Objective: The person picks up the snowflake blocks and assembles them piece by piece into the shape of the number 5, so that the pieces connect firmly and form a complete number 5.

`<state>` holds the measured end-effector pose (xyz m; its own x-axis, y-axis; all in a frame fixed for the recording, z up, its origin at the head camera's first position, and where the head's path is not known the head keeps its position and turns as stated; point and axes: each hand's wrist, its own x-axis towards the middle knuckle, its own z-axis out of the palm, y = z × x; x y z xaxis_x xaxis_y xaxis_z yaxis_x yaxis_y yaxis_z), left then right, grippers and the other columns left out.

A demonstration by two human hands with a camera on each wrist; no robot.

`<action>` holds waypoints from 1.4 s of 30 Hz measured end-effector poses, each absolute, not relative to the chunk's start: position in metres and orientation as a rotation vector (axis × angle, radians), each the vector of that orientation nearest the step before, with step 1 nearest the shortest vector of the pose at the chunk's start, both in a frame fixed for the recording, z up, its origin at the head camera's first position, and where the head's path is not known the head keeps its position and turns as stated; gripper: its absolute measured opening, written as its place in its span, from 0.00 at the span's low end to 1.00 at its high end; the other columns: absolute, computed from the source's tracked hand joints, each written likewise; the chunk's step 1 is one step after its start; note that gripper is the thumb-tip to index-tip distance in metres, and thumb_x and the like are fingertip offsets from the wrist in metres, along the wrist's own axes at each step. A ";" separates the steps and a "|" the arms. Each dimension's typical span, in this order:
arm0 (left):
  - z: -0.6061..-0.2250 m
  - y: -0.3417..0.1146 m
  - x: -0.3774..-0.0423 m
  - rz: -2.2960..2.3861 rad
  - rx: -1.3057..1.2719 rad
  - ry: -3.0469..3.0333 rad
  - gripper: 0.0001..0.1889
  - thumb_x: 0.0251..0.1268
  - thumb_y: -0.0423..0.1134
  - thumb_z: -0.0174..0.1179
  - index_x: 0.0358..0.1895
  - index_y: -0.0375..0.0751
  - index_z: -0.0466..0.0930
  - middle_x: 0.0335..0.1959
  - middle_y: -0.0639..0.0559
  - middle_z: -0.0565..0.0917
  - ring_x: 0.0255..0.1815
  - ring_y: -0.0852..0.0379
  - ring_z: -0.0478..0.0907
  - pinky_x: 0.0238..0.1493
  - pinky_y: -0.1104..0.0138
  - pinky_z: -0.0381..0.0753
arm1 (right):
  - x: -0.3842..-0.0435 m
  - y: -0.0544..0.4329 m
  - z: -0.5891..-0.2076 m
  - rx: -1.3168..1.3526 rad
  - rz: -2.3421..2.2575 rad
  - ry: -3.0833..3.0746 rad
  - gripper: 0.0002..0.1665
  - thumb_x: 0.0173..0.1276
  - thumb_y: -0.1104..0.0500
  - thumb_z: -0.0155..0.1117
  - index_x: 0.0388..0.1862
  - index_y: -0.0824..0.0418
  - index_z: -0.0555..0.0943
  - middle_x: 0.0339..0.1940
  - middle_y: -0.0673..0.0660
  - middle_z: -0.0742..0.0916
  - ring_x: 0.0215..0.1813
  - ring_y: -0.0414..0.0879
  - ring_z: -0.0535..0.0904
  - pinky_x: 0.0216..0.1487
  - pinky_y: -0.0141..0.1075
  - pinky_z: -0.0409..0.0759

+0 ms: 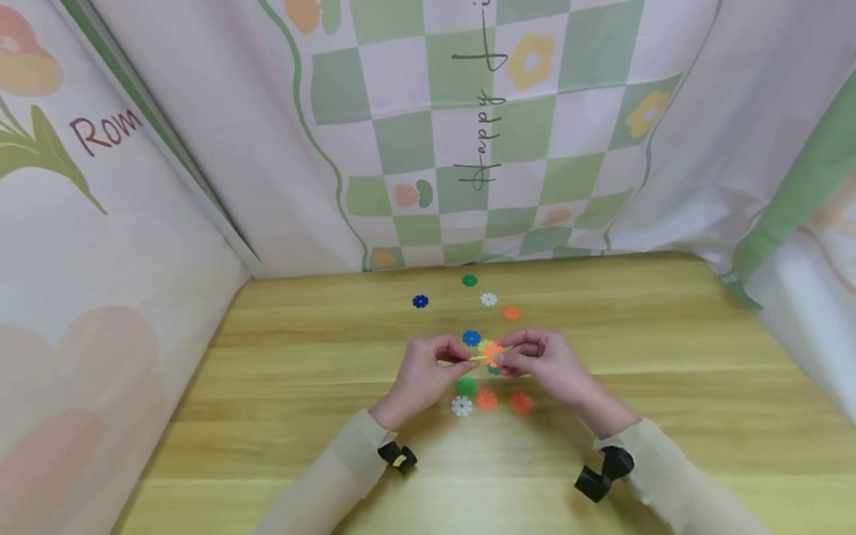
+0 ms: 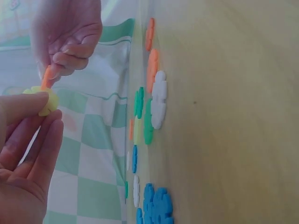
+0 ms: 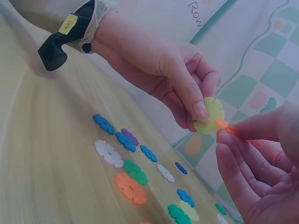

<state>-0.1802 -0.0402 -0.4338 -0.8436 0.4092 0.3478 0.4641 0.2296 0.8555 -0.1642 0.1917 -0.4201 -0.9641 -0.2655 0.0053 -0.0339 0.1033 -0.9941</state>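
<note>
Above the table, both hands meet edge to edge over two flower-shaped slotted plastic discs. Between thumb and fingers my left hand [image 1: 424, 371] pinches a yellow disc [image 3: 214, 111], which faces the right wrist camera. My right hand [image 1: 548, 368] pinches an orange disc [image 1: 493, 354] between thumb and fingertips. In the right wrist view the orange disc stands crosswise to the yellow one, its edge at the yellow rim. My right fingertips hide part of the orange disc, and my left thumb covers part of the yellow disc.
Several loose discs lie on the wooden table [image 1: 281, 416] beneath and beyond the hands: white [image 1: 461, 406], green [image 1: 466, 386], orange [image 1: 521, 403], light blue [image 1: 471, 338] and dark blue [image 1: 420, 301]. A purple disc [image 3: 130, 136] lies among blue ones. A patterned curtain [image 1: 461, 134] hangs behind the table.
</note>
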 end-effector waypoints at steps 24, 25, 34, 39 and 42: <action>-0.429 -0.042 -0.181 -1.762 -0.835 -2.436 0.06 0.62 0.31 0.73 0.37 0.42 0.85 0.34 0.56 0.88 0.35 0.62 0.85 0.41 0.65 0.86 | -0.165 0.192 -0.420 -0.419 -1.807 2.384 0.25 0.61 0.62 0.78 0.57 0.69 0.83 0.44 0.60 0.88 0.45 0.53 0.85 0.46 0.39 0.85; -0.428 -0.043 -0.180 -1.773 -0.833 -2.435 0.06 0.62 0.30 0.73 0.37 0.42 0.85 0.35 0.55 0.88 0.35 0.62 0.85 0.41 0.65 0.86 | -0.165 0.191 -0.420 -0.435 -1.791 2.406 0.26 0.60 0.61 0.79 0.56 0.68 0.84 0.45 0.59 0.88 0.45 0.53 0.85 0.46 0.37 0.85; -0.428 -0.055 -0.183 -1.821 -0.837 -2.466 0.09 0.66 0.37 0.71 0.47 0.44 0.86 0.42 0.57 0.88 0.40 0.61 0.85 0.46 0.60 0.85 | -0.165 0.192 -0.422 -0.411 -1.787 2.453 0.25 0.59 0.58 0.81 0.54 0.65 0.85 0.46 0.57 0.89 0.48 0.52 0.84 0.47 0.37 0.84; -0.428 -0.072 -0.188 -1.804 -0.772 -2.525 0.12 0.67 0.38 0.71 0.51 0.43 0.86 0.46 0.49 0.88 0.44 0.57 0.84 0.49 0.56 0.83 | -0.166 0.201 -0.422 -0.346 -1.769 2.498 0.26 0.57 0.55 0.82 0.53 0.63 0.85 0.47 0.56 0.88 0.49 0.51 0.84 0.48 0.36 0.84; -0.430 -0.083 -0.192 -1.745 -0.742 -2.586 0.14 0.66 0.40 0.71 0.54 0.44 0.85 0.50 0.45 0.87 0.48 0.50 0.84 0.53 0.54 0.82 | -0.167 0.205 -0.422 -0.319 -1.761 2.509 0.26 0.57 0.55 0.82 0.53 0.62 0.85 0.47 0.56 0.88 0.50 0.52 0.84 0.49 0.36 0.84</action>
